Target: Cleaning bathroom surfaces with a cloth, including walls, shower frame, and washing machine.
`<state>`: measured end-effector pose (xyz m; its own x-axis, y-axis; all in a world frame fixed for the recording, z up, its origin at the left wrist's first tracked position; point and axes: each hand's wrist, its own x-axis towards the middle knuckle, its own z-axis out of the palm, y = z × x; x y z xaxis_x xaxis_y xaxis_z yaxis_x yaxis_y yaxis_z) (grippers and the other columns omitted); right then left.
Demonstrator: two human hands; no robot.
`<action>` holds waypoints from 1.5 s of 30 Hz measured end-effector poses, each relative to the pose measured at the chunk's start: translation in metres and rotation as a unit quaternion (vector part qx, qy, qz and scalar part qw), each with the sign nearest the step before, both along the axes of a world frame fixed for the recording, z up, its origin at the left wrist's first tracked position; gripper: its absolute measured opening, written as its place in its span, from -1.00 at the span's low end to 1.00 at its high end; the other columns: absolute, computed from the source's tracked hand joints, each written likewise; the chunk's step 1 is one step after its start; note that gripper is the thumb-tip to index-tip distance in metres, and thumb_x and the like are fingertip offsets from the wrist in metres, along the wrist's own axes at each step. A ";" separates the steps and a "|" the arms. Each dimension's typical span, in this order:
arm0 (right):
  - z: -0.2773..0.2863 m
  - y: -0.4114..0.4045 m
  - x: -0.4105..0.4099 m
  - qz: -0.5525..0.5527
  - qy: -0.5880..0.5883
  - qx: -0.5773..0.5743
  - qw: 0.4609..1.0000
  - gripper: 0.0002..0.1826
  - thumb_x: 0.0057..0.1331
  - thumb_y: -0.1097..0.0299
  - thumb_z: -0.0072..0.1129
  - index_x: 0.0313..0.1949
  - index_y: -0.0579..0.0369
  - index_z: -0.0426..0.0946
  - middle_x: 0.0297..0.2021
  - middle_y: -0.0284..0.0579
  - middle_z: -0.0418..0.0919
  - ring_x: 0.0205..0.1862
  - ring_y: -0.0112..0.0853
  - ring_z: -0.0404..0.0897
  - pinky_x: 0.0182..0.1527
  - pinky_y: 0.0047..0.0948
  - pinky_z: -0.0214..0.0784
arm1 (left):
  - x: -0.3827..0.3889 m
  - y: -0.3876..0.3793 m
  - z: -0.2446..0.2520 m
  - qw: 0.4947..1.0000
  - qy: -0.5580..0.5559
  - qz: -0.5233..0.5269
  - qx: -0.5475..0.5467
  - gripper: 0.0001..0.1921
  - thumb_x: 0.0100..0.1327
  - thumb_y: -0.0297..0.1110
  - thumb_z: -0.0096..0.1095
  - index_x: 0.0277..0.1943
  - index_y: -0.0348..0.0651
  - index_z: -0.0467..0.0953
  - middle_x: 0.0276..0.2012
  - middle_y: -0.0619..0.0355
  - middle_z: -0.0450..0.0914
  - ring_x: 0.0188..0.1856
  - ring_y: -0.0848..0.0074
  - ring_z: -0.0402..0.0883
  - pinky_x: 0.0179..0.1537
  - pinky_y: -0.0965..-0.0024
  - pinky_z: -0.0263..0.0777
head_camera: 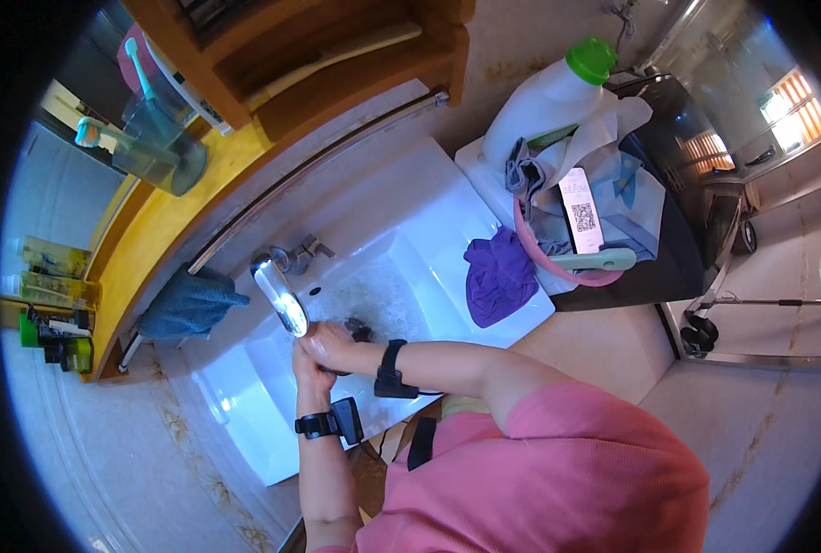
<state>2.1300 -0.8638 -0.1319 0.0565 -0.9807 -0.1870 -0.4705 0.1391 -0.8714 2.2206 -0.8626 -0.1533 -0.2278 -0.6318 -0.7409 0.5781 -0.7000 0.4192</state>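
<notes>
In the head view, my left hand (pixel 314 375) and my right hand (pixel 329 343) are together just below the spout of the chrome faucet (pixel 282 296), over the white washbasin (pixel 410 276). A dark, wet-looking item (pixel 359 330) shows beside my right hand, partly hidden by it. My fingers overlap, so what they hold cannot be made out. Bubbly water lies in the bowl. A crumpled purple cloth (pixel 499 278) rests on the basin's right rim.
Right of the basin, a pink-rimmed basin (pixel 536 252) holds clothes, a lit phone (pixel 580 211) and a pale green-handled brush (pixel 593 260). Behind stands a white bottle with a green cap (pixel 549 104). A blue-grey towel (pixel 193 304) hangs at left, below a wooden shelf (pixel 175 242) bearing toothbrush cups.
</notes>
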 end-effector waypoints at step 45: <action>-0.030 -0.028 -0.048 0.284 -0.256 0.140 0.913 -0.67 0.16 0.38 0.08 -0.10 0.26 0.36 -0.29 -0.16 0.50 -0.27 -0.48 0.46 -0.13 -0.50 0.31 | 0.004 0.030 0.015 0.867 -0.383 -0.064 -0.311 -0.59 0.05 -0.42 0.23 -0.04 -0.25 0.27 -0.38 0.20 0.47 -0.32 0.58 0.46 -0.29 0.51 0.39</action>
<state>2.0815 -0.8916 -0.1618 0.6922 -0.6832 -0.2328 -0.0771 0.2507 -0.9650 2.2250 -0.8324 -0.1378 0.0821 -0.9697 -0.2302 -0.1026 -0.2380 0.9658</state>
